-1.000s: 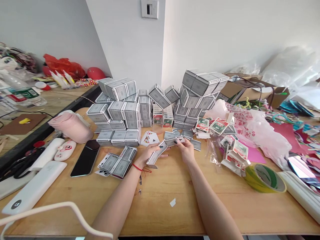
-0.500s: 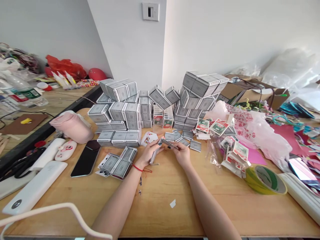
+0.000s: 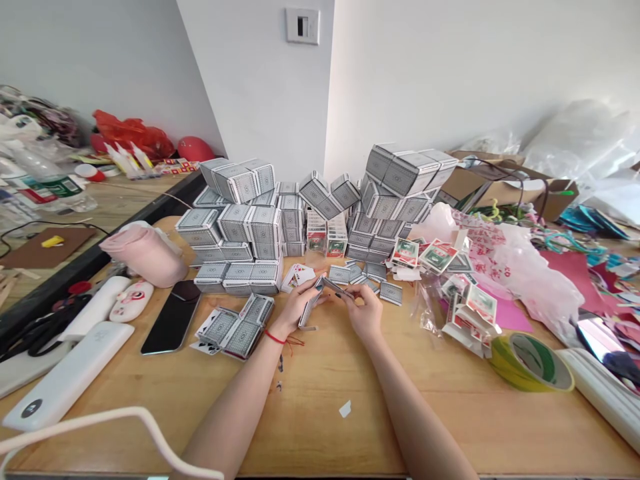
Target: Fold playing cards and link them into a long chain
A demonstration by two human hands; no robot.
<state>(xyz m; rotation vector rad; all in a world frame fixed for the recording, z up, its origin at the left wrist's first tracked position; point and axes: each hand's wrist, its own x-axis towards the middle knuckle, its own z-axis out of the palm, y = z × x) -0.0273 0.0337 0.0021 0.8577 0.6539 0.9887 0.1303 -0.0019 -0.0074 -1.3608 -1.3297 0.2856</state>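
My left hand (image 3: 295, 312) grips a folded playing-card piece (image 3: 311, 308) that stands on edge near the middle of the wooden table (image 3: 320, 407). My right hand (image 3: 364, 312) pinches the upper card flap (image 3: 336, 288) joined to it, fingers closed on it. Right behind my hands lie loose cards (image 3: 299, 275) and several small grey card cubes (image 3: 367, 277). Behind those rises a wall of stacked card cubes (image 3: 250, 220). Another flat card assembly (image 3: 235, 327) lies left of my left wrist.
A black phone (image 3: 173, 319), a pink roll (image 3: 145, 253) and white devices (image 3: 65, 377) lie at the left. At the right are card boxes (image 3: 470, 303), a pink plastic bag (image 3: 520, 263), a green-yellow tape roll (image 3: 533, 360) and coloured paper scraps. A white paper bit (image 3: 345, 409) lies in front.
Both hands drew slightly back toward me with the card piece. The card in my left hand turned from slanting flat to standing nearly on edge, and the right hand closed in on the flap.
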